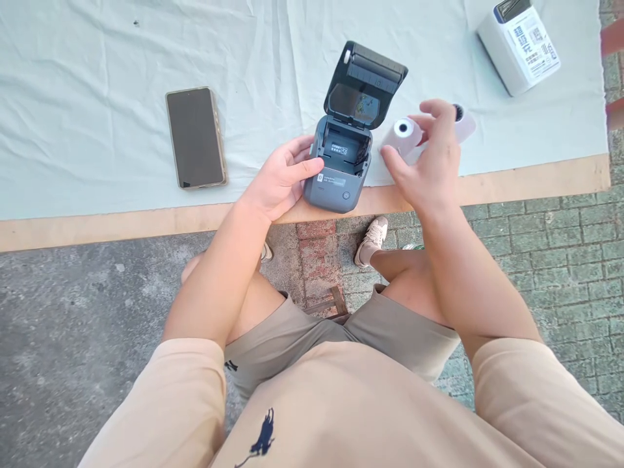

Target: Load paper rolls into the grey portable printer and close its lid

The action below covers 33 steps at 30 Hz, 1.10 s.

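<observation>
On the left, a dark phone (pixel 195 138) lies flat on the pale cloth (pixel 97 97) that covers the table (pixel 97 224), well apart from everything else. Next comes the left hand (pixel 280 179). It is wrapped around the left side of the little grey printer (pixel 336 192), thumb on the front and fingers at the side, so it has a real hold on it. The printer sits right at the near edge of the table, so I think a firm hold is wise here, to keep it from sliding off. Its lid (pixel 365 75) stands wide open and tips back. The space inside has a small sticker in it, and I see no paper in there. Just to the right lies a pinkish paper roll (pixel 400 133) on its side, with its hole facing us. The right hand (pixel 431 166) is half open above it, fingers bent over the top and thumb low by the near side. I cannot tell if it grips the roll or only touches it. A soft pinch on the round sides would suit it best, I think, so the paper does not unwind. A second roll (pixel 463 120) peeks out behind the fingers. Far right stands a white box (pixel 519 45) with labels; what is inside is hidden.
</observation>
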Each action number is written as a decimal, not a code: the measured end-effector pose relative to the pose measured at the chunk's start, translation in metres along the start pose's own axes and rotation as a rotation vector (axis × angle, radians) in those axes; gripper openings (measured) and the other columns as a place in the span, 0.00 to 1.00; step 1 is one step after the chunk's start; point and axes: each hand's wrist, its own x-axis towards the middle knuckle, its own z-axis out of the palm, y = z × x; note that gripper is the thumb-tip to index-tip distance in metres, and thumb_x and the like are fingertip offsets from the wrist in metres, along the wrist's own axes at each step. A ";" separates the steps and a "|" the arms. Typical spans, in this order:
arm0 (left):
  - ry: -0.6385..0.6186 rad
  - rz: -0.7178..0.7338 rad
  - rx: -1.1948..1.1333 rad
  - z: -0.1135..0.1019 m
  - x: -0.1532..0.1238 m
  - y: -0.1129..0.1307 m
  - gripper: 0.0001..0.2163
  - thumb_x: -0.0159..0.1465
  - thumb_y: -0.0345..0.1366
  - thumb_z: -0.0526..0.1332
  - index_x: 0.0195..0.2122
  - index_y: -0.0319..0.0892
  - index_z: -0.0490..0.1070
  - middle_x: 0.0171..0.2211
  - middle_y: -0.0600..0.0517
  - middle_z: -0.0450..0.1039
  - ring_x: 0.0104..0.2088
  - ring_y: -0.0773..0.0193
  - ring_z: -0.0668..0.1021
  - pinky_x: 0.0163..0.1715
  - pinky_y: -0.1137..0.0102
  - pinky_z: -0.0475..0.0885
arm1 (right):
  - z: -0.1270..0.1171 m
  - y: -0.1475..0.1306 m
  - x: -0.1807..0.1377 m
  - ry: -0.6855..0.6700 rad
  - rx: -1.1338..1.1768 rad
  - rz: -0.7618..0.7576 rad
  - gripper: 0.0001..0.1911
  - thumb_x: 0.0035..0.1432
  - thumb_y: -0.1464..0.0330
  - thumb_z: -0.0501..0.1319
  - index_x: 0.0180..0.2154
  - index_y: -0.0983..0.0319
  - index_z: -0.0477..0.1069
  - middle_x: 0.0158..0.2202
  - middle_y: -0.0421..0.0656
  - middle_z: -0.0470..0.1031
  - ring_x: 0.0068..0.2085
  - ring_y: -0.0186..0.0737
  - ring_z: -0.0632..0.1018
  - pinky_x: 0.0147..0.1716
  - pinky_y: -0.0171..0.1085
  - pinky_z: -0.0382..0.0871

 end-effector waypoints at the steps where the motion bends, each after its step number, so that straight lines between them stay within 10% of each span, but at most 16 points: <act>1: 0.007 -0.002 0.001 0.001 0.000 0.000 0.19 0.56 0.35 0.74 0.49 0.42 0.76 0.49 0.49 0.82 0.63 0.47 0.78 0.67 0.52 0.72 | -0.006 -0.003 -0.001 0.069 -0.034 -0.067 0.20 0.58 0.59 0.67 0.49 0.51 0.63 0.46 0.47 0.76 0.47 0.55 0.76 0.50 0.55 0.68; 6: 0.021 0.001 -0.009 0.002 0.000 0.001 0.16 0.59 0.31 0.70 0.49 0.41 0.76 0.46 0.51 0.82 0.63 0.49 0.79 0.67 0.54 0.72 | -0.026 0.013 0.009 0.465 -0.307 -0.206 0.20 0.59 0.49 0.63 0.45 0.52 0.62 0.45 0.45 0.67 0.50 0.56 0.73 0.52 0.60 0.64; 9: 0.053 0.002 0.022 0.002 0.000 0.000 0.16 0.60 0.33 0.70 0.49 0.41 0.77 0.46 0.50 0.81 0.64 0.47 0.78 0.67 0.54 0.72 | -0.023 0.031 0.021 0.355 -0.232 0.010 0.32 0.45 0.59 0.77 0.45 0.52 0.61 0.50 0.48 0.67 0.50 0.55 0.71 0.55 0.58 0.63; 15: 0.055 0.005 0.056 0.001 -0.001 0.000 0.19 0.58 0.35 0.72 0.50 0.41 0.77 0.47 0.49 0.81 0.66 0.45 0.76 0.69 0.51 0.70 | -0.008 0.045 0.030 0.331 0.011 0.309 0.30 0.46 0.75 0.71 0.43 0.50 0.56 0.34 0.40 0.64 0.44 0.52 0.70 0.56 0.52 0.62; 25: 0.042 0.002 0.091 0.002 0.000 0.003 0.23 0.53 0.39 0.75 0.49 0.43 0.76 0.50 0.50 0.82 0.67 0.43 0.75 0.71 0.48 0.69 | -0.019 0.025 0.046 0.231 1.150 0.595 0.13 0.48 0.65 0.56 0.39 0.52 0.65 0.48 0.43 0.77 0.61 0.50 0.74 0.47 0.49 0.74; 33: 0.024 -0.025 0.087 0.005 -0.002 0.006 0.25 0.52 0.40 0.76 0.51 0.43 0.76 0.55 0.47 0.80 0.65 0.43 0.76 0.69 0.49 0.70 | -0.011 -0.021 0.038 -0.010 0.968 0.210 0.28 0.44 0.64 0.59 0.50 0.46 0.63 0.54 0.39 0.73 0.61 0.49 0.76 0.47 0.48 0.81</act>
